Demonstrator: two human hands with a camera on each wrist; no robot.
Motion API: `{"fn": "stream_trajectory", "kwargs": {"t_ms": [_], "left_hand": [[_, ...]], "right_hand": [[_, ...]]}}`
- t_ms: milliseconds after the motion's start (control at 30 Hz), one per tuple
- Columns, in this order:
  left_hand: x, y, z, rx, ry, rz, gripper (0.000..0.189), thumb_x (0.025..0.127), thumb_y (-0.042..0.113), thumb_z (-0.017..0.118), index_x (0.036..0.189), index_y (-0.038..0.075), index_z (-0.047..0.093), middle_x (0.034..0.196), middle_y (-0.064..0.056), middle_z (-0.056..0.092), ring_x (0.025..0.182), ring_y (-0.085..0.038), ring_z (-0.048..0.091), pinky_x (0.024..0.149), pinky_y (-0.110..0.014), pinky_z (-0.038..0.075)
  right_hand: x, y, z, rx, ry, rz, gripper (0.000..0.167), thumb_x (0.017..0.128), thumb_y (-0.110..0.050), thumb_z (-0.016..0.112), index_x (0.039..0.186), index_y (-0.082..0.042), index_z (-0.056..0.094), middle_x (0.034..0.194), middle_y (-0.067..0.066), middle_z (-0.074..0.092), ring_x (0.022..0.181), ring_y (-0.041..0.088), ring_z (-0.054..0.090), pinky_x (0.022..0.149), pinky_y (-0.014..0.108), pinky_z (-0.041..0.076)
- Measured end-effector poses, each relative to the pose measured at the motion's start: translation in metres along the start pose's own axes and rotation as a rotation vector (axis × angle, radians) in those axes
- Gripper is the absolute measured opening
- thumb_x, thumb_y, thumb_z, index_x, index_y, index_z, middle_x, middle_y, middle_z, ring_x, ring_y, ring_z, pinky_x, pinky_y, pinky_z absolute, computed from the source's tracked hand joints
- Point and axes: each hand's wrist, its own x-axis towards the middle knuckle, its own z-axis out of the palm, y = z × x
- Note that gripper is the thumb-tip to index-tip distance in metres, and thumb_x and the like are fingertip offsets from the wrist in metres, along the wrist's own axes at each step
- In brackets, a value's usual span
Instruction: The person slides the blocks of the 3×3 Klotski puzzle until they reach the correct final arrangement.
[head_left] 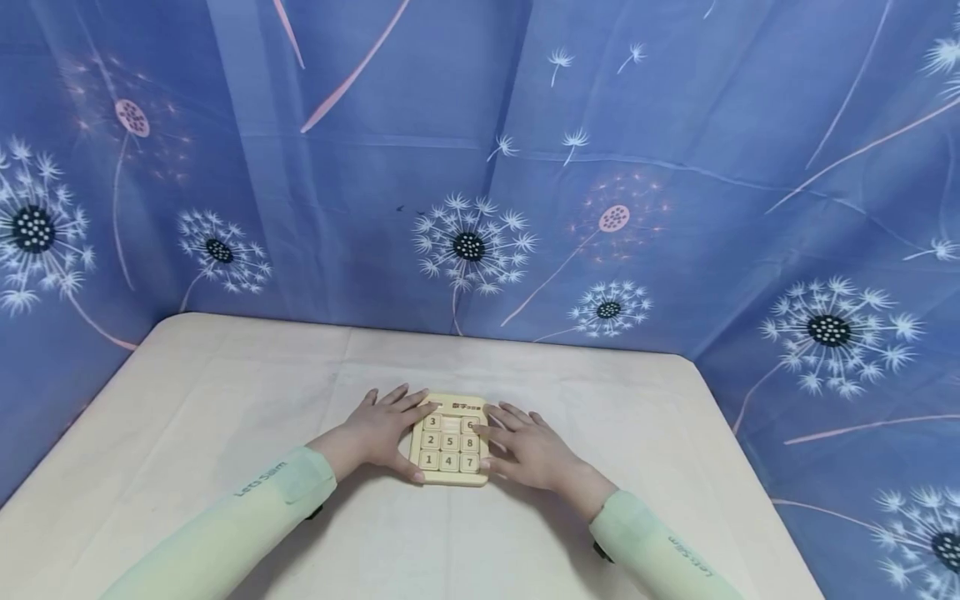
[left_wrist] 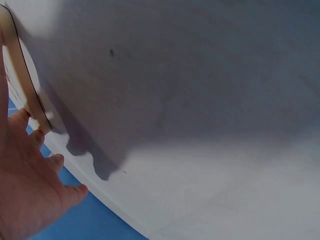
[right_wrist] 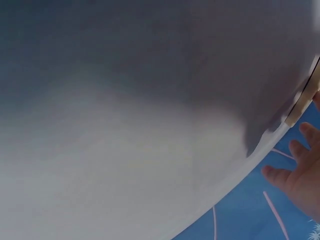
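Observation:
A yellow number slide puzzle (head_left: pixel 451 479) lies flat on the table between both hands. Its tiles read 3, a gap, 6 in the top row, then 2, 5, 8, then 1, 4, 7. My left hand (head_left: pixel 381 427) rests along the puzzle's left side, fingers spread, forefinger over the upper left frame and thumb at the lower left corner. Across from it, my right hand (head_left: pixel 528 446) touches the right side, one fingertip at the 6 tile (head_left: pixel 470 424) and the thumb beside the 7 tile (head_left: pixel 469 462). Both wrist views show the puzzle's edge (left_wrist: pixel 27 82) near extended fingers.
A pale cloth covers the table (head_left: pixel 247 375), which has rounded far corners. Blue curtains (head_left: pixel 360 208) with dandelion prints hang behind it and at both sides. Light green sleeves (head_left: pixel 232 525) cover both forearms.

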Motion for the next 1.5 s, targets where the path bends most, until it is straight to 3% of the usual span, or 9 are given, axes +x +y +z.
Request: {"fn": "stream_trajectory", "kwargs": {"t_ms": [1500], "left_hand": [[-0.002,0.003,-0.005,-0.002,-0.004,0.007,0.116,0.067,0.069,0.084,0.159,0.017,0.037,0.171,-0.009,0.029,0.158,-0.04,0.024,0.124,-0.072,0.023]], "right_hand": [[0.017,-0.014,0.0,0.005,-0.064,0.012,0.06,0.1,-0.058,0.053,0.152,-0.029,0.05,0.169,0.008,0.034,0.156,0.039,0.031,0.118,0.072,0.034]]}}
